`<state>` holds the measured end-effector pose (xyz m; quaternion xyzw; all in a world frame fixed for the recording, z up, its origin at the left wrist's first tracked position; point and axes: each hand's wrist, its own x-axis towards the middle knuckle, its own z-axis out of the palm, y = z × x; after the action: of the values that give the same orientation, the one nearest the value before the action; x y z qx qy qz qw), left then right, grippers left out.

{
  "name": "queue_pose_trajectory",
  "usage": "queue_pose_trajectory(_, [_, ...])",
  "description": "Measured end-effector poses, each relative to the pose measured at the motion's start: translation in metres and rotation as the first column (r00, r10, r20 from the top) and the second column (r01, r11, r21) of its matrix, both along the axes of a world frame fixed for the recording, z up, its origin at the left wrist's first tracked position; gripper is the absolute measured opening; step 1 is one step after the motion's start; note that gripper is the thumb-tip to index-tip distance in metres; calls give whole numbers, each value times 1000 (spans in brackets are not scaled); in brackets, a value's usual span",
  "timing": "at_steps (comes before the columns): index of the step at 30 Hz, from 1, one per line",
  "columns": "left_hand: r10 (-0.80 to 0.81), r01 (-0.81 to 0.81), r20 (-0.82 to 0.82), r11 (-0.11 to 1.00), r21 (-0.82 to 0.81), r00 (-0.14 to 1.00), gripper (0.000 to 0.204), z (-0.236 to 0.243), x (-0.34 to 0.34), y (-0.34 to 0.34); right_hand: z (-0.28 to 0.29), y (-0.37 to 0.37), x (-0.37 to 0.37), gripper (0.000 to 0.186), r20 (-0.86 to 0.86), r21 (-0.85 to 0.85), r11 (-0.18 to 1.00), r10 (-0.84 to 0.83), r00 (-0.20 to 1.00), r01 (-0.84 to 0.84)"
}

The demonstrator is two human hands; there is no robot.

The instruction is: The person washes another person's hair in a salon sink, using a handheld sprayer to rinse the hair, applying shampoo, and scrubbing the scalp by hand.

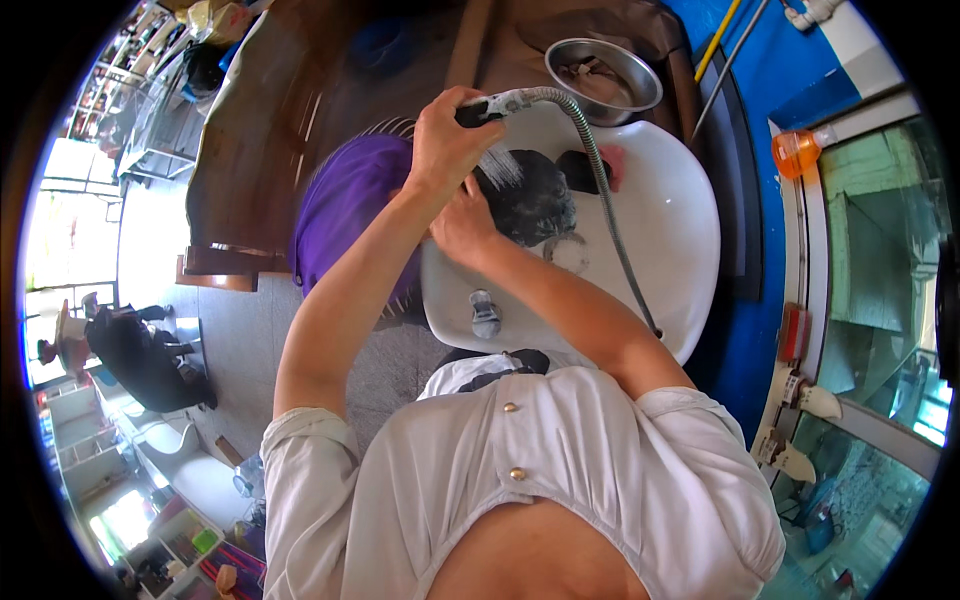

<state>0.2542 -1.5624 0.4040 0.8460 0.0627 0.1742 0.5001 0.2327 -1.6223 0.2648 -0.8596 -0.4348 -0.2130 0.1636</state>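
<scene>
My left hand (450, 140) is closed around a black and white shower head (490, 108), held over a white wash basin (685, 240). From it a ridged metal hose (600, 165) arcs to the basin's near right side. Water sprays down onto the wet dark hair (530, 200) of a person lying back with their head in the basin. My right hand (463, 222) lies against the near side of that head, below my left hand, with a finger stretched out; its other fingers are partly hidden. Purple cloth (350, 200) covers the person's upper body. My left forearm hides their face.
A metal bowl (640, 97) stands beyond the basin's far rim. A small tap (485, 315) rises at its near left. Something pink (617, 168) lies by a dark pad at the far right inside. An orange bottle (797, 153) stands by the window; a brown couch (250, 150) is at left.
</scene>
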Motion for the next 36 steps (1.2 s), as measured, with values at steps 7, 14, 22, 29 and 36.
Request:
queue_pose_trajectory(7, [-67,62,-42,992,-111,997,37,-3,-6,11,35,-61,84,27,-608,-271,934,-355,710,234])
queue_pose_trajectory(14, [-136,133,-17,984,-120,991,36,-3,-10,15,44,-29,-10,24,-439,567,788,42,898,240])
queue_pose_trajectory(22, [-241,242,26,967,-82,970,30,-20,-2,20,-20,-2,-42,43,-160,7,995,-94,983,96])
queue_pose_trajectory(29, [-284,285,23,953,-106,959,29,-21,-7,24,1,-46,-5,44,-91,87,794,-595,799,601])
queue_pose_trajectory(36, [-298,299,24,953,-55,954,28,-23,-11,22,-15,-44,8,35,-514,556,524,-394,762,646])
